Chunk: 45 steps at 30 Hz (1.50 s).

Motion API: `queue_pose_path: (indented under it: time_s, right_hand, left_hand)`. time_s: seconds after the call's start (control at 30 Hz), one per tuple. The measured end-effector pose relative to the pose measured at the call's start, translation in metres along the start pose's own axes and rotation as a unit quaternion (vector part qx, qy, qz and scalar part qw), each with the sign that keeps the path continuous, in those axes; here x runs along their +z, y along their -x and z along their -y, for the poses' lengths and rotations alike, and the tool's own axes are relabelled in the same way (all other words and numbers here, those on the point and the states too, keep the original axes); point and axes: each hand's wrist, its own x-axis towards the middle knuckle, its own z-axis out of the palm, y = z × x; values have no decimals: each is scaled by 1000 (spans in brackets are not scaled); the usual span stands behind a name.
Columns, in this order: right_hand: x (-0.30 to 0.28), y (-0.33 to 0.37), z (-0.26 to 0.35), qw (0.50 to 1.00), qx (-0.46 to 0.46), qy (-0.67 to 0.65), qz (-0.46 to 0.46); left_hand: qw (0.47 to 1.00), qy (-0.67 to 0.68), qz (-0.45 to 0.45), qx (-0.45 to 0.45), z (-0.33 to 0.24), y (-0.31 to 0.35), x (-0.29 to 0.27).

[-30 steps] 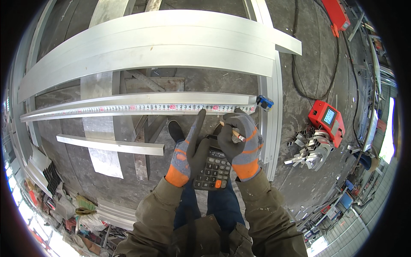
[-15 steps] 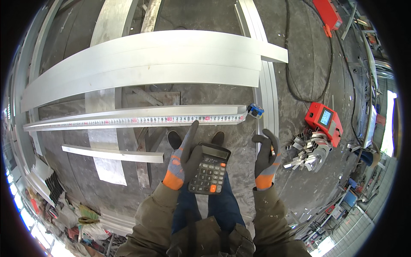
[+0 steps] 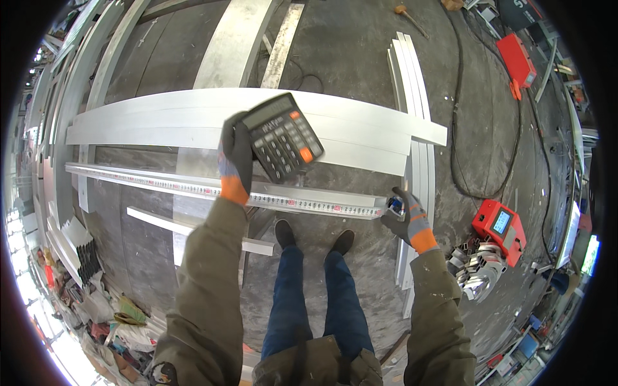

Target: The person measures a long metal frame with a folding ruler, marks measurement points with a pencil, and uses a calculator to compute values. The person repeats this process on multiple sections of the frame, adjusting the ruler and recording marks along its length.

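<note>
My left hand (image 3: 236, 154), in a grey and orange glove, grips a black desk calculator (image 3: 283, 136) by its left edge. The calculator is tilted above wide pale metal bars (image 3: 360, 151). My gloved right hand (image 3: 412, 222) is closed around the blue case of a tape measure (image 3: 395, 206), at the right end of a long metal profile (image 3: 322, 195). The tape's blade (image 3: 309, 206) is drawn out along this profile toward the left. My left forearm covers part of a shorter metal strip (image 3: 161, 220) nearer to me.
At right, a red machine with a screen (image 3: 494, 225) stands beside a pile of metal offcuts (image 3: 479, 267). A dark cable (image 3: 456, 148) loops across the floor. White rails (image 3: 421, 174) run under the bars' right end. A mallet (image 3: 411, 20) lies at the far side.
My left hand has carried the calculator up and away from my body, over the wide bars. My right hand has moved forward to the tape case and closed on it.
</note>
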Motion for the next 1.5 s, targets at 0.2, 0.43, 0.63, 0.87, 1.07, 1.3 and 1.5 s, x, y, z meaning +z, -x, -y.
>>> queue_pose_path:
  time_s: [0.2, 0.43, 0.63, 0.87, 1.07, 1.3, 1.5]
  right_hand:
    - [-4, -16, -17, 987, -80, 118, 72]
    - [15, -33, -47, 989, -68, 102, 80]
    - [-18, -21, -41, 952, -34, 283, 113]
    - [-58, 60, -7, 959, 21, 245, 143]
    - [-65, 194, 43, 964, 51, 215, 150]
    - [-28, 291, 70, 968, 69, 207, 122]
    - [6, 300, 99, 978, 45, 179, 96]
  left_hand:
    - [977, -184, -107, -6, 22, -61, -13]
    - [959, -257, -100, 60, 28, -58, -26]
    - [911, -341, -211, 101, 23, -13, -27]
    - [968, -237, -42, -73, 53, 188, -40]
    - [933, 109, -70, -337, 26, 270, -51]
    - [888, 300, -75, -341, -1, 271, -112]
    - [877, 385, -82, -277, 11, 273, -152]
